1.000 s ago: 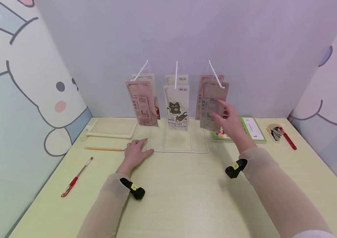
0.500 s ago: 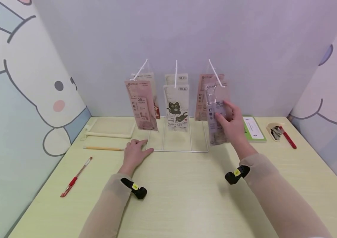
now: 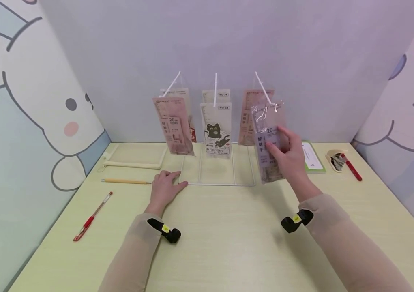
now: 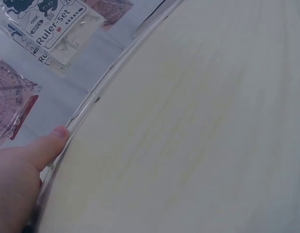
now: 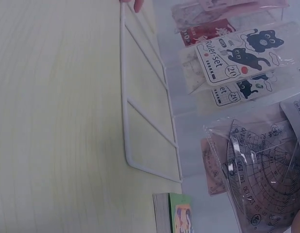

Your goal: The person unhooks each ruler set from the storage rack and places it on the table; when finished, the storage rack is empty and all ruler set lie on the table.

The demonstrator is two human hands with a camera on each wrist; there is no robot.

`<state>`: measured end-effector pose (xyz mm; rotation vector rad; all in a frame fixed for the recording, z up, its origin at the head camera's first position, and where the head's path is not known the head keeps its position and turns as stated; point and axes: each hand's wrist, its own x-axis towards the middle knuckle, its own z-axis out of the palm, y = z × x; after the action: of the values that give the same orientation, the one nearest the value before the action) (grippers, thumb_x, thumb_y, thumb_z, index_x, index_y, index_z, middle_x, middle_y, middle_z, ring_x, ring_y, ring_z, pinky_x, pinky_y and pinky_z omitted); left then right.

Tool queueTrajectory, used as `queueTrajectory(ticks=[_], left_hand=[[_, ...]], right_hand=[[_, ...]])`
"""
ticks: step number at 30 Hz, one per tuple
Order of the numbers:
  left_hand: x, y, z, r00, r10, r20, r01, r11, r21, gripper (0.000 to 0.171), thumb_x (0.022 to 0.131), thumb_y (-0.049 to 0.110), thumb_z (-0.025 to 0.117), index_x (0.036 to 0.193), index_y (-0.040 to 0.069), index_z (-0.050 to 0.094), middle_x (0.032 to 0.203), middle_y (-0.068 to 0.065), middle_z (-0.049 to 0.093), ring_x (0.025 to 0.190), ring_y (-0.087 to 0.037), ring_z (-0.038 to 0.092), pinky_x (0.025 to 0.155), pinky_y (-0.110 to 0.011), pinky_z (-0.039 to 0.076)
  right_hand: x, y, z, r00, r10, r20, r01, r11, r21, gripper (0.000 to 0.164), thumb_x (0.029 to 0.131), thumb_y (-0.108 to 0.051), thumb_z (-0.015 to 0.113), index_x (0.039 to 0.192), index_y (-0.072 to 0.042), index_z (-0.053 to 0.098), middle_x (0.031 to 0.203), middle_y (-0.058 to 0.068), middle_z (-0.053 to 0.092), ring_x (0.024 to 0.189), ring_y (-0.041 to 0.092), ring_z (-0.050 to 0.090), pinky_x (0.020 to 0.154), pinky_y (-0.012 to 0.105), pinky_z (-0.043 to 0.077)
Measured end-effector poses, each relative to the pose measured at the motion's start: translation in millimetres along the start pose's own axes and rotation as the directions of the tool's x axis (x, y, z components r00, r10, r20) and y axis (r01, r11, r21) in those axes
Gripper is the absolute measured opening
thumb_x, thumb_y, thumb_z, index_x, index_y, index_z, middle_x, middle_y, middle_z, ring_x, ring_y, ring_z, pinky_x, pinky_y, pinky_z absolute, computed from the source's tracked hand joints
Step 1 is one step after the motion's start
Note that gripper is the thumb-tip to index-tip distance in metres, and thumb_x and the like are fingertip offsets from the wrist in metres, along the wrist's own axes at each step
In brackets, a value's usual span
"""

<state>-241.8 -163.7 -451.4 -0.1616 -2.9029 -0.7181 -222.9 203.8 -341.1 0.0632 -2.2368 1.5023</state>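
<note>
In the head view, my right hand [image 3: 290, 158] holds a clear-wrapped pink ruler-set packet [image 3: 265, 162] between thumb and fingers. The packet's top overlaps the tip of the right white hook [image 3: 264, 87]; a protractor shows through its wrapping in the right wrist view. Another pink packet [image 3: 245, 117] hangs farther back on that hook. My left hand [image 3: 164, 190] rests on the table at the front left corner of the wire rack [image 3: 221, 185]. In the left wrist view its thumb [image 4: 55, 141] touches the rack's bar. Cat-print ruler sets [image 3: 217, 129] hang in the middle, and a pink packet [image 3: 174, 125] hangs leftmost.
Left of the rack lie a cream-edged pouch [image 3: 134, 165], a pencil [image 3: 126, 181] and a red pen [image 3: 90, 221]. A green book [image 3: 313, 156] is behind my right hand, with a red-handled tool [image 3: 352, 168] farther right. A wall stands close behind the rack.
The right hand has drawn the front pink packet down, toward me and slightly right, toward the hook's tip, away from the packet behind it. The left hand has stayed at the rack's corner.
</note>
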Motion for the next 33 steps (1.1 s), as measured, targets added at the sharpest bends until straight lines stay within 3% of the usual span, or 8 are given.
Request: queueTrajectory(ticks=[4, 12, 23, 33], left_hand=[[-0.9, -0.4, 0.2, 1.0, 0.008, -0.004, -0.008, 1.0, 0.001, 0.058, 0.084, 0.054, 0.062, 0.128, 0.016, 0.059, 0.116, -0.017, 0.05, 0.1, -0.033, 0.043, 0.083, -0.048, 0.035], [-1.7, -2.1, 0.8, 1.0, 0.009, -0.01, -0.009, 1.0, 0.0, 0.057, 0.083, 0.053, 0.062, 0.126, 0.016, 0.061, 0.116, -0.017, 0.05, 0.1, -0.034, 0.044, 0.083, -0.047, 0.036], [-1.9, -3.2, 0.8, 1.0, 0.008, -0.017, -0.008, 1.0, -0.009, 0.053, 0.084, 0.051, 0.063, 0.124, 0.017, 0.062, 0.117, -0.018, 0.051, 0.101, -0.035, 0.044, 0.084, -0.047, 0.036], [-3.1, -0.8, -0.8, 1.0, 0.01, -0.012, -0.011, 1.0, -0.017, 0.052, 0.084, 0.05, 0.064, 0.124, 0.016, 0.062, 0.117, -0.018, 0.051, 0.1, -0.035, 0.044, 0.083, -0.048, 0.036]], right_hand=[[-5, -3, -4, 1.0, -0.016, 0.004, 0.016, 1.0, -0.013, 0.062, 0.087, -0.027, 0.067, 0.142, -0.026, 0.037, 0.129, 0.009, 0.039, 0.1, 0.019, 0.051, 0.075, 0.032, 0.046], [-16, -5, -11, 0.996, -0.09, -0.022, 0.09, 0.996, -0.013, 0.06, 0.087, -0.017, 0.068, 0.14, -0.019, 0.041, 0.123, 0.007, 0.04, 0.091, 0.012, 0.052, 0.066, 0.021, 0.046], [-23, -6, -12, 0.994, -0.098, -0.05, 0.1, 0.995, 0.023, 0.06, 0.085, -0.013, 0.069, 0.138, -0.018, 0.042, 0.122, 0.002, 0.041, 0.091, 0.01, 0.053, 0.066, 0.021, 0.046], [-29, -9, -16, 0.977, -0.179, -0.113, 0.185, 0.982, 0.046, 0.057, 0.081, -0.003, 0.071, 0.132, -0.012, 0.048, 0.111, -0.013, 0.042, 0.088, 0.009, 0.054, 0.063, 0.019, 0.046]])
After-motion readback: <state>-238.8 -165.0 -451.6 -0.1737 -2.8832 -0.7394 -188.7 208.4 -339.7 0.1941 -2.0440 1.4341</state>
